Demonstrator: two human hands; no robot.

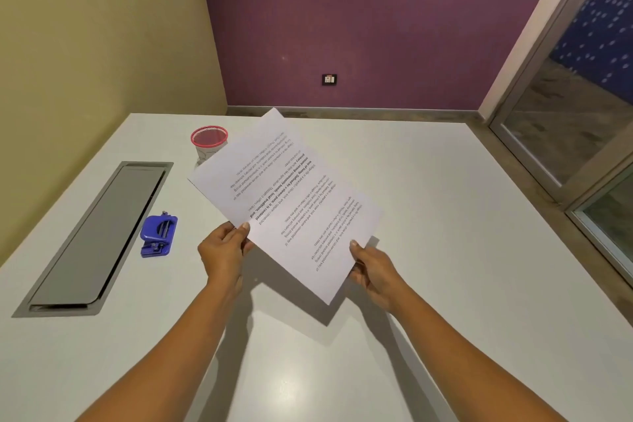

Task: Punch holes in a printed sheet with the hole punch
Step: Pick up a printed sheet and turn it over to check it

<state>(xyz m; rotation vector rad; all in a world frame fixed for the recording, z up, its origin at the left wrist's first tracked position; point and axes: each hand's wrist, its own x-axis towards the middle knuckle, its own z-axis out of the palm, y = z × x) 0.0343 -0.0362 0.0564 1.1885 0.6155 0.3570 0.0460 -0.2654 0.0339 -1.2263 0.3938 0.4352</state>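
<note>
Both the left hand and right hand pinched the printed sheet; the blue hole punch lay near the desk's left edge, closest to the left hand.

Bare table separates sheet from hole punch; cup stands behind.

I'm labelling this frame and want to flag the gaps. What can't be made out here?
Head view, the only one:
- The printed sheet: its text is too small and upside down to read.
- The left hand and right hand: the fingers beneath the sheet are hidden by it.
- The red-rimmed cup: its lower right side is hidden behind the sheet's edge.
- The hole punch: its slot is too small to see.
</note>
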